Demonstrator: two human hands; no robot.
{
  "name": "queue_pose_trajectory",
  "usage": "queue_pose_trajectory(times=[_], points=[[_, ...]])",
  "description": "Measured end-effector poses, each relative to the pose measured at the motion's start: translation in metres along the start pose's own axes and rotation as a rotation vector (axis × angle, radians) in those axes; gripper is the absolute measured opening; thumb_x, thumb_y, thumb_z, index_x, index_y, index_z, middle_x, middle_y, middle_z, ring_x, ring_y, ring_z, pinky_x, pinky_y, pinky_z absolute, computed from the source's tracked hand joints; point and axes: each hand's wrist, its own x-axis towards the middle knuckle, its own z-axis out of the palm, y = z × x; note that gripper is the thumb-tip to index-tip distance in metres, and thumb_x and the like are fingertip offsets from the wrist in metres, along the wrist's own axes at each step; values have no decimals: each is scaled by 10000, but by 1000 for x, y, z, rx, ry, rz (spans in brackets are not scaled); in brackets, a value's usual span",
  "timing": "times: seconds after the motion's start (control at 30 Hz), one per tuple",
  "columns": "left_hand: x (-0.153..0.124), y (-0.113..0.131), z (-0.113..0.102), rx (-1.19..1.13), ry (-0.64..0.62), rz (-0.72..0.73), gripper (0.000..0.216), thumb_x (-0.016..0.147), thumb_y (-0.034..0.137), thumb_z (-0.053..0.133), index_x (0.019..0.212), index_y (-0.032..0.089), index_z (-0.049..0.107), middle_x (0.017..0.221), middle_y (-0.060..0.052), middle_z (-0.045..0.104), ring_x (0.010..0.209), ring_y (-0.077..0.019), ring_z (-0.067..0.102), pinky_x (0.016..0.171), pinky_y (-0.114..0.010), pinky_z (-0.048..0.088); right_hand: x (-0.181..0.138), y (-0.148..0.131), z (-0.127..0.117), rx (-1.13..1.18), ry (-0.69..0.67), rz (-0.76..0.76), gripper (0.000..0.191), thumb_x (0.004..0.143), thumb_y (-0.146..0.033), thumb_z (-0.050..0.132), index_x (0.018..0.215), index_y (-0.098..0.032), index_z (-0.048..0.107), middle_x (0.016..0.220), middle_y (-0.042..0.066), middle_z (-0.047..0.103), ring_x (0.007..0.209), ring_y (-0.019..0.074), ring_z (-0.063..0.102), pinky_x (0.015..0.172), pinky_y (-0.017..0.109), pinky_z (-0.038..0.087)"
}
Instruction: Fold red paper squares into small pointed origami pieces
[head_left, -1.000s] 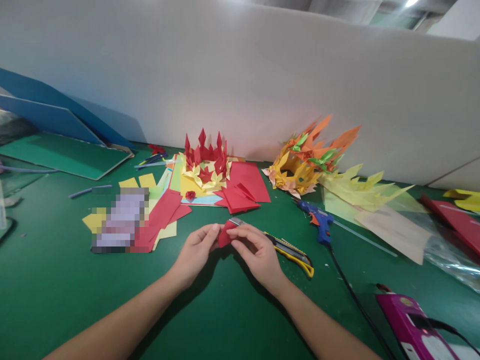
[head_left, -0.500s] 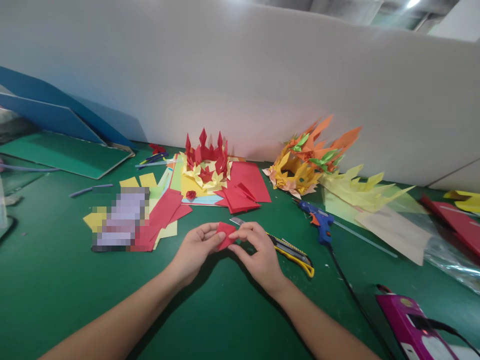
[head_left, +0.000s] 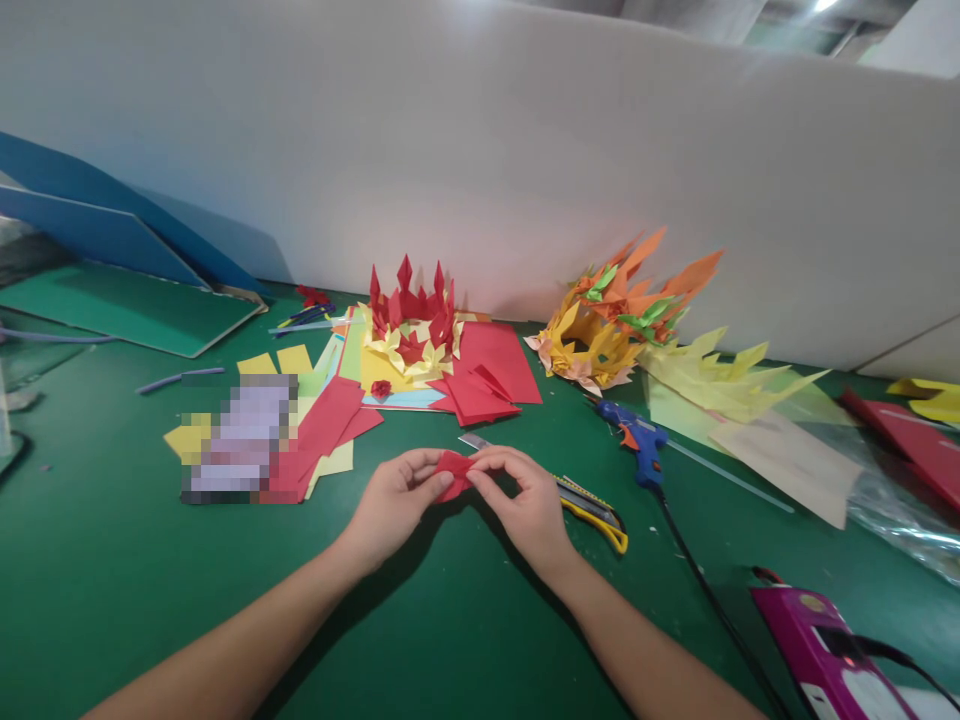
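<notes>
A small piece of red paper (head_left: 453, 476) is held between both hands above the green table. My left hand (head_left: 397, 500) pinches its left side, thumb in front. The fingertips and thumb of my right hand (head_left: 521, 505) close on its right edge. Fingers hide part of the paper, so its exact folds cannot be made out. Just behind my right hand lies a yellow and black utility knife (head_left: 592, 513), its blade out to the left. Beyond the hands, folded red paper (head_left: 476, 398) and a small red paper flower (head_left: 381, 388) lie near a red and yellow paper crown (head_left: 409, 320).
A blue glue gun (head_left: 636, 440) with its cord lies to the right, near a purple power strip (head_left: 825, 640). Orange and yellow paper crowns (head_left: 600, 345) stand at the back. A blurred-out phone (head_left: 244, 440) rests on paper at left. A white wall (head_left: 480, 150) rises behind.
My right thumb and fingers have closed together on the paper's right edge. The red paper now looks flatter and turned. The things on the table have stayed put.
</notes>
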Motion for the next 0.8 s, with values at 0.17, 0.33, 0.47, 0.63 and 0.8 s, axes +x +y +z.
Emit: queue_pose_trajectory(times=[0.17, 0.33, 0.47, 0.63, 0.8], points=[[-1, 2, 1, 53, -12, 25, 221, 624, 281, 733, 804, 162, 685, 813, -45, 748, 741, -176, 673, 771, -314, 517, -2, 1, 2, 0, 4, 49, 89, 778, -210, 606, 691, -200, 623, 755, 30, 689, 738, 187, 636, 705, 313, 495], [-3, 2, 2, 77, -16, 16, 235, 629, 282, 718, 826, 164, 669, 843, -53, 752, 789, -189, 682, 802, -334, 515, -2, 1, 3, 9, 31, 64, 95, 762, -215, 612, 670, -193, 605, 767, 41, 674, 737, 184, 633, 689, 306, 502], [-4, 2, 3, 84, 1, -4, 224, 620, 261, 734, 810, 165, 663, 828, -51, 754, 781, -187, 685, 785, -326, 522, -3, 1, 3, 10, 31, 43, 105, 759, -201, 612, 655, -198, 597, 757, 34, 668, 750, 184, 631, 715, 316, 496], [-4, 1, 3, 109, 48, -4, 181, 627, 259, 730, 764, 162, 662, 755, -34, 743, 709, -164, 676, 725, -294, 521, -3, 0, 6, 93, 27, 97, 99, 751, -223, 617, 661, -196, 584, 751, 29, 648, 717, 170, 616, 693, 307, 494], [-4, 3, 3, 86, 75, -34, 177, 600, 242, 747, 727, 158, 656, 682, -12, 722, 611, -126, 633, 602, -236, 480, -1, -1, 7, 289, 18, 266, 134, 693, -262, 663, 727, -200, 549, 704, -7, 600, 653, 142, 593, 629, 269, 498]])
